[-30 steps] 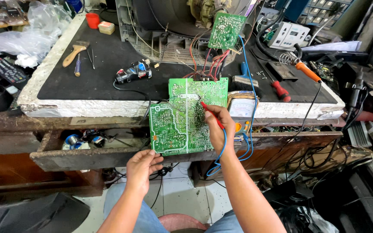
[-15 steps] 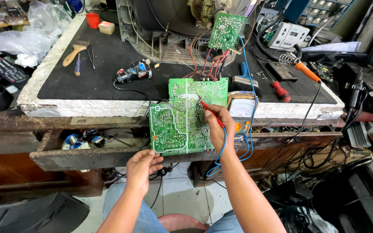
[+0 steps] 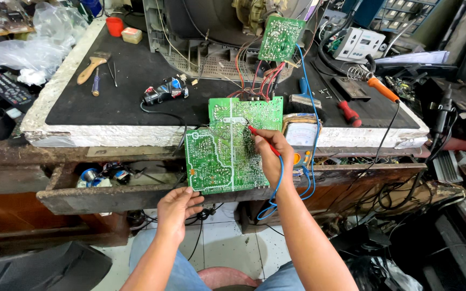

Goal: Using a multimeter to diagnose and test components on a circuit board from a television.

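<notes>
A large green circuit board [image 3: 222, 153] stands on edge in front of the bench, solder side towards me. My left hand [image 3: 178, 207] grips its lower edge from below. My right hand [image 3: 271, 156] holds a red test probe [image 3: 260, 137] like a pen, the tip touching the board's upper middle; a blue lead [image 3: 276, 186] hangs from that hand. Behind the hand sits an analogue multimeter [image 3: 300, 140] on the bench edge. A bundle of red wires [image 3: 262, 81] runs from the board's top up to the opened television chassis [image 3: 217, 32].
A smaller green board [image 3: 281, 37] hangs at the chassis rear. On the black mat [image 3: 130, 91] lie a brush, screwdrivers, a red cup and a soldering iron [image 3: 381, 89] with an orange handle. An open drawer [image 3: 109, 186] juts out at left. Cables clutter the floor at right.
</notes>
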